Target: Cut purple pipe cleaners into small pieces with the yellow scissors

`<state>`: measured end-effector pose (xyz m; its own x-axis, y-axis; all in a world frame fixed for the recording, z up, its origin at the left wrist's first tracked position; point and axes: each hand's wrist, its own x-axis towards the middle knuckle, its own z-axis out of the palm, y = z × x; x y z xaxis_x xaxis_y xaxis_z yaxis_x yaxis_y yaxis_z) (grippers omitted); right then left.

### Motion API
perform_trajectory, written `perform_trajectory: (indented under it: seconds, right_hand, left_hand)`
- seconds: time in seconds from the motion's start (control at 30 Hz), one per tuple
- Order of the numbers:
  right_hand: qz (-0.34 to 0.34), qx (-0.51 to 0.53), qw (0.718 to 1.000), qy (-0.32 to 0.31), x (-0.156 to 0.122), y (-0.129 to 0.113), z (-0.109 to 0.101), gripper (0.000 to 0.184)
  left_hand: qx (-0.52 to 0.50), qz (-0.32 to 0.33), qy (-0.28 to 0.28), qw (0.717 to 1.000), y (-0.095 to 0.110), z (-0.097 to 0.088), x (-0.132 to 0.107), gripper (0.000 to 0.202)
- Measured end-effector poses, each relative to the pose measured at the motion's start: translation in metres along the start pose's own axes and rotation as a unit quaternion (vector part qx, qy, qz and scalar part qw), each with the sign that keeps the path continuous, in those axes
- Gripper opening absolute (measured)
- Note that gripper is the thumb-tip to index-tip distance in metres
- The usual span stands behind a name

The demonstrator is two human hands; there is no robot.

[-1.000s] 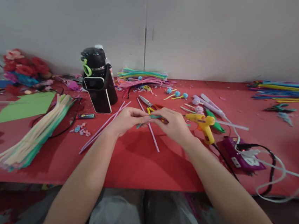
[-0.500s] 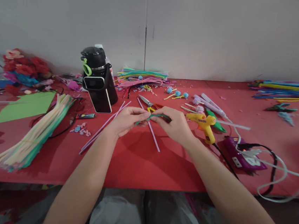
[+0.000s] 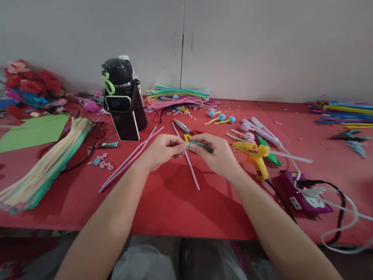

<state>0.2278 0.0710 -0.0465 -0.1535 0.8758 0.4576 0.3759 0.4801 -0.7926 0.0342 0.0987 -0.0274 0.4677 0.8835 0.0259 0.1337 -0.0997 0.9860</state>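
My left hand [image 3: 162, 151] and my right hand [image 3: 214, 153] meet over the middle of the red table [image 3: 180, 205]. Both pinch a short green pipe cleaner [image 3: 198, 144], which bends into a small arc between their fingertips. A lilac pipe cleaner [image 3: 192, 171] lies on the table just under the hands. Two more lilac pipe cleaners [image 3: 128, 161] run diagonally to the left of my left hand. Scissors [image 3: 184, 128] with yellow handles lie just beyond the fingers.
A yellow glue gun [image 3: 256, 155] stands right of my right hand, with a purple power strip [image 3: 299, 197] and cables further right. A black bottle and a phone [image 3: 124, 103] stand at back left. Pipe-cleaner piles [image 3: 38, 169] lie left, at the back [image 3: 177, 96] and far right [image 3: 357, 111].
The green pipe cleaner went from nearly straight to a tighter curve as my fingertips drew closer together. The hands stayed in about the same place.
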Motion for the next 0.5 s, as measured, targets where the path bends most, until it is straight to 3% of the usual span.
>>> perform_trajectory:
  seconds: [0.2, 0.5]
  right_hand:
    - [0.041, -0.008, 0.998, -0.043, 0.001, 0.0001, -0.0031, 0.022]
    - [0.057, 0.024, 0.997, -0.048, 0.0026, -0.0044, -0.0051, 0.026]
  left_hand:
    - [0.101, 0.051, 0.003, 0.994, -0.0002, 0.0011, 0.0, 0.016]
    - [0.116, 0.085, 0.005, 0.99, -0.0004, 0.0031, -0.001, 0.021]
